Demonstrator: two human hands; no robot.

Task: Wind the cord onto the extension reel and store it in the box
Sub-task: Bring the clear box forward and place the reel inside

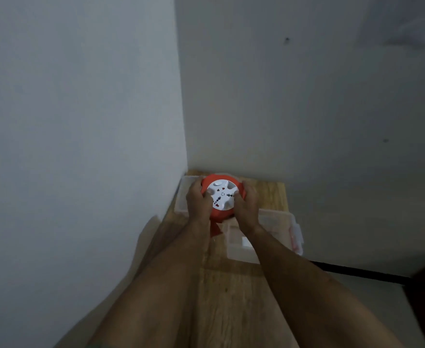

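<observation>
I have the orange reel (220, 197) gripped from both sides at frame centre: left hand (198, 200) and right hand (247, 202), fingers curled tight on its rim. No loose cord visible. Storing step, I judge; next, lower it squarely into the clear box (184, 197) beneath.

Both bare forearms are reaching forward, converging toward the table's far corner. Left hand (198, 200) and right hand (247, 204) are clasping opposite sides of the reel (222, 194), fingers curled.
</observation>
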